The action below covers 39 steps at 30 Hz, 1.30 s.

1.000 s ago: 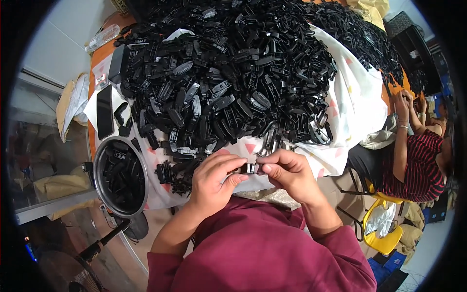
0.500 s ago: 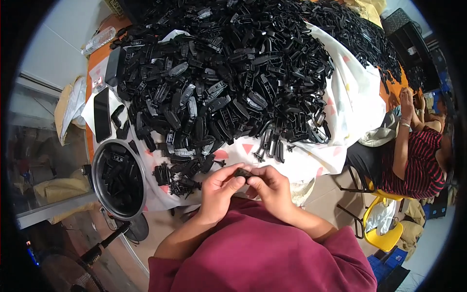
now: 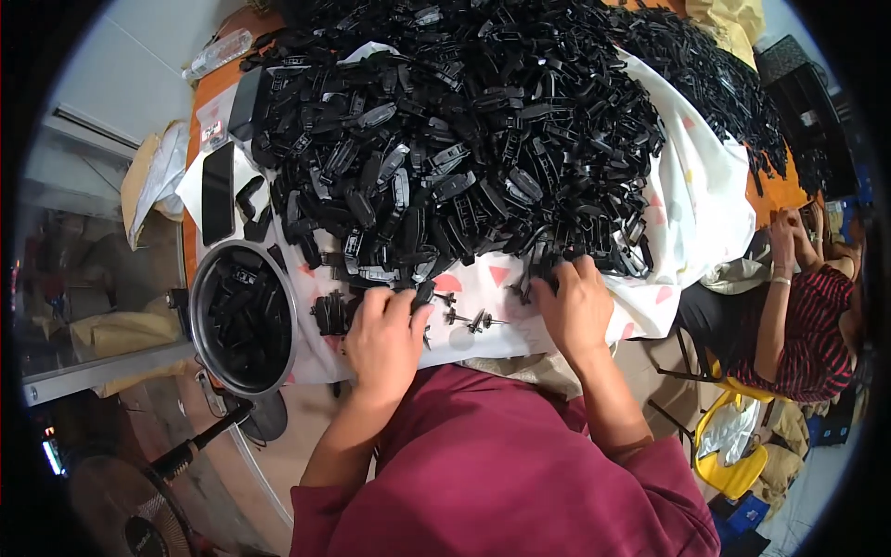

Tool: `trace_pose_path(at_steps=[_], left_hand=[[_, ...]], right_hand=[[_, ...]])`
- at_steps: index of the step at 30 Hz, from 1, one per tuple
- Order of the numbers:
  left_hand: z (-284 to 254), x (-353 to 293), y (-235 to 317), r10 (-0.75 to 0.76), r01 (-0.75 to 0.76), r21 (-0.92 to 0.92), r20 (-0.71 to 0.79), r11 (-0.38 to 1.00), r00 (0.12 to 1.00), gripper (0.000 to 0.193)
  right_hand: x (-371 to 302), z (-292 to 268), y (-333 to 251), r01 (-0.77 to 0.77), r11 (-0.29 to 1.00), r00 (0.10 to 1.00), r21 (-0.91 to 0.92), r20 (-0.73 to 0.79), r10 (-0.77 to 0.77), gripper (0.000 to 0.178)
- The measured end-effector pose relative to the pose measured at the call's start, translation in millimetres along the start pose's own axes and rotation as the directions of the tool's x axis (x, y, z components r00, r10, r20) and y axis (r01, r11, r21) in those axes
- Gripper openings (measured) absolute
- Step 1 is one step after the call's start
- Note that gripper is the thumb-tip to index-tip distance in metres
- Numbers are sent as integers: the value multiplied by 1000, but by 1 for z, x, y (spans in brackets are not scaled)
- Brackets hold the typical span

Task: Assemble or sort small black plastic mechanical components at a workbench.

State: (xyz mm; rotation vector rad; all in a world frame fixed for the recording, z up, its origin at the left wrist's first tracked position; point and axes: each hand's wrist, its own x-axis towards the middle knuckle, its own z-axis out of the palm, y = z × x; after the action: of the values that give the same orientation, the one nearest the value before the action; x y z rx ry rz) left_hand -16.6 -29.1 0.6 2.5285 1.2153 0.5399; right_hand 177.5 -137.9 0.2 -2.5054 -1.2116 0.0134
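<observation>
While dark pin (image 3: pixel 490 321) lies crosswise between left hand (image 3: pixel 383 336) and right hand (image 3: pixel 577 306), cannot tell either grip.

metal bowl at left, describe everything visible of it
The bowl is round, grey and metal-looking, with a shiny rim. It faces open side up at the tablecloth's left, below the black phone in view. Black plastic-looking parts lie inside, hiding much of its bottom. The left hand doesn't touch it; what supports it is hidden.
</observation>
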Motion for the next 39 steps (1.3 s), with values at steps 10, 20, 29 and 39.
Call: trace_pose_path(at_steps=[10,20,29,39], left_hand=[[-2,9,14,17,-22,31,151,999,988,27],[-3,8,21,37,165,-852,210,497,977,19],[-13,16,25,136,-66,-818,15,572,991,39],[-12,14,31,72,91,-910,131,405,989,30]], right_hand=[[0,-21,-19,-333,47,941,942,328,89,51],[-22,-15,-38,-217,78,970,973,224,-95,30],[-15,-35,-26,418,657,897,627,-171,-408,30],[-12,-43,-24,514,624,848,589,-236,-475,44]])
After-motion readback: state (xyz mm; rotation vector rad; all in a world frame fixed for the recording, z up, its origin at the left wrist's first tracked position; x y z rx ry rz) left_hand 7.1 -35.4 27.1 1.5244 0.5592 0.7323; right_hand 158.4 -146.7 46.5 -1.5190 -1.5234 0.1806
